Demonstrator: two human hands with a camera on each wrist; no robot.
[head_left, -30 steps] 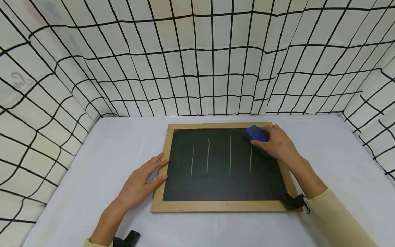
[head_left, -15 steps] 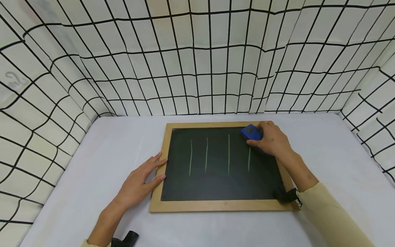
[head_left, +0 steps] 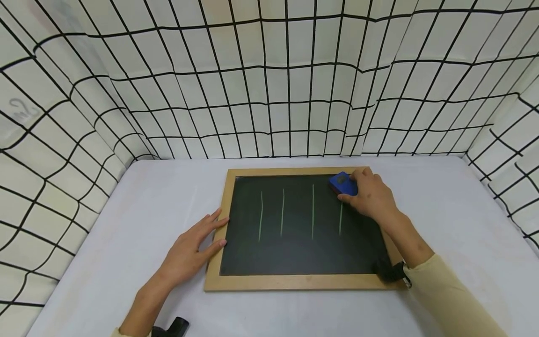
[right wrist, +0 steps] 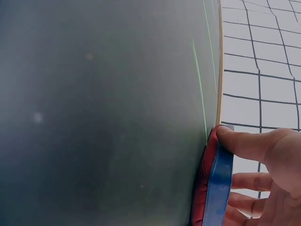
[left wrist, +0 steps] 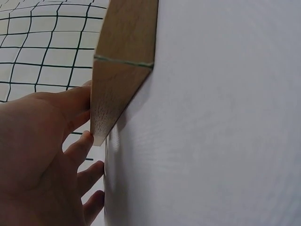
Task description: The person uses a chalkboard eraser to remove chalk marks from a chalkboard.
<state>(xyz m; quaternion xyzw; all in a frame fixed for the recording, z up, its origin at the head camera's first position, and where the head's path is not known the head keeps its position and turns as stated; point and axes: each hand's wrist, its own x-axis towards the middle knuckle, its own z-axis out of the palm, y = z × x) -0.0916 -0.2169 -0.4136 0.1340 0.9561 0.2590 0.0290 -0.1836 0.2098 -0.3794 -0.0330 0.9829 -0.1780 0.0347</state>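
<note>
A framed chalkboard (head_left: 294, 255) lies flat on the white table, with several pale green vertical chalk lines across its middle. My right hand (head_left: 372, 194) holds a blue chalkboard eraser (head_left: 343, 183) between thumb and fingers. The eraser's red felt side (right wrist: 203, 188) faces down against the board in the right wrist view. It overlaps the upper end of the rightmost chalk line (head_left: 341, 219). At the board's left side, my left hand (head_left: 189, 252) rests its extended fingertips and thumb on the wooden frame (left wrist: 123, 42).
A white cloth (head_left: 105, 262) covers the table around the board. White walls with a black wire grid (head_left: 290, 84) rise behind and at both sides. Black wrist devices (head_left: 170, 326) sit on both wrists, the right one over the board's lower right corner.
My right hand has slid the eraser slightly left along the board's top, onto the upper end of the rightmost line. My left hand stays at the frame. The head view shifts a little.
</note>
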